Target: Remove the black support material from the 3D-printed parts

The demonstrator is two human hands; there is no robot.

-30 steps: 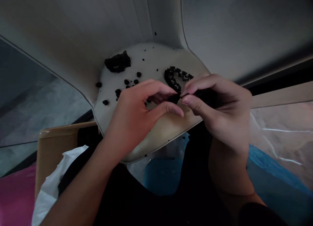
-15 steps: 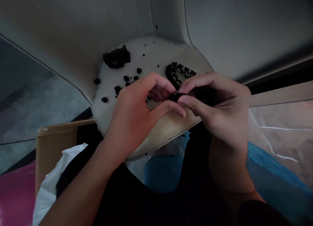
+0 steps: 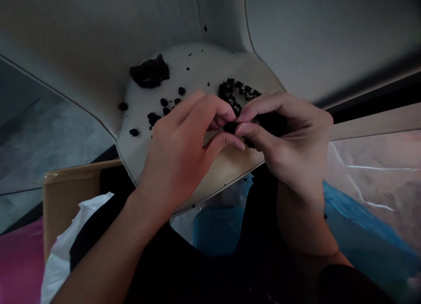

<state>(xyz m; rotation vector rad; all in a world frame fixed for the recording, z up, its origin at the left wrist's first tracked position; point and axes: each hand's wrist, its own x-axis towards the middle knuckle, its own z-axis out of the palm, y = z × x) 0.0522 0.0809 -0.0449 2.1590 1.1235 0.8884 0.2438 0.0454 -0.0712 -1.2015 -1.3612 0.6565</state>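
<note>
Over the chair seat (image 3: pixel 210 65) my hands meet at a small dark piece (image 3: pixel 230 127). My right hand (image 3: pixel 289 133) pinches its edge between thumb and forefinger. The curled fingers and thumb of my left hand (image 3: pixel 184 142) close around the other side. Beneath and behind my right hand lies a black openwork strip (image 3: pixel 226 93), bent into a curve; part of it is hidden. Several small black lumps (image 3: pixel 164 102) are scattered left of my hands, and a larger ragged black piece (image 3: pixel 149 72) rests near the backrest.
The pale chair's backrest (image 3: pixel 131 23) rises behind the seat. At lower left stand a cardboard box (image 3: pixel 66 203) with white crumpled material (image 3: pixel 70 234) and a pink object (image 3: pixel 21 260). A blue item (image 3: pixel 217 229) is below the seat; blue plastic (image 3: pixel 365 229) lies at right.
The view has shifted slightly, so the seat and its contents sit a little further left and up. Both hands stay together at the small dark piece, with the left fingers curled more.
</note>
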